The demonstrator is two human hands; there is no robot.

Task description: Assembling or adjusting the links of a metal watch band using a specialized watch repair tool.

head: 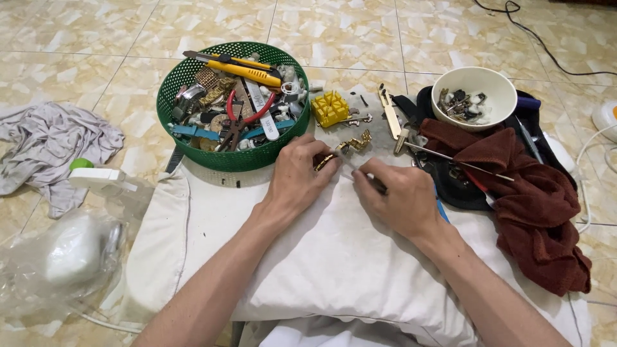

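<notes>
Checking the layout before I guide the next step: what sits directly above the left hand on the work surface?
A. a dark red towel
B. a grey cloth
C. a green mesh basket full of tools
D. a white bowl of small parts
C: the green mesh basket, holding a yellow utility knife and red-handled pliers, lies just beyond the left hand; the white bowl is off to the right.

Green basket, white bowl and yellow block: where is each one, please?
green basket (193,76), head view, on its left mesh wall.
white bowl (498,80), head view, on its bare inner wall at the right.
yellow block (330,108), head view, on its top face.
</notes>
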